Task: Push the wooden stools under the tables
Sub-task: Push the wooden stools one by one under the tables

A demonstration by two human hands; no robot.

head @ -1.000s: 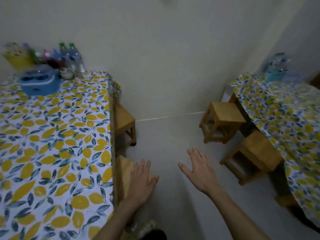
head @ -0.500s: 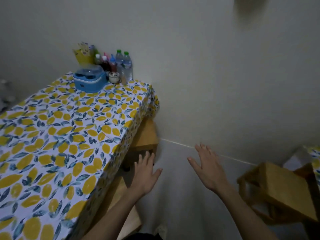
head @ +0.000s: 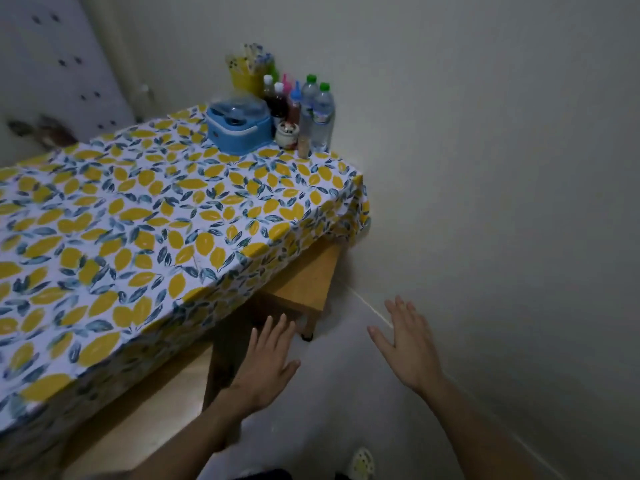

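A table (head: 166, 216) under a lemon-print cloth fills the left of the view. Two wooden stools stand at its right side. The far stool (head: 304, 282) sticks out partly from under the cloth near the wall. The near stool (head: 162, 403) lies mostly beneath the cloth's hanging edge. My left hand (head: 266, 362) hovers open with fingers spread over the gap between the two stools, touching neither. My right hand (head: 408, 344) is open too, held above the floor to the right of the far stool.
A blue container (head: 239, 124), several bottles (head: 317, 112), a small jar and a yellow cup of straws stand at the table's far corner. A pale wall (head: 502, 168) runs close along the right. My shoe (head: 362, 464) shows on the pale floor (head: 339, 403) below.
The view has swung left, so the right-hand table and its stools have left the frame. My left hand has lifted off the near stool and both hands have moved toward the far stool.
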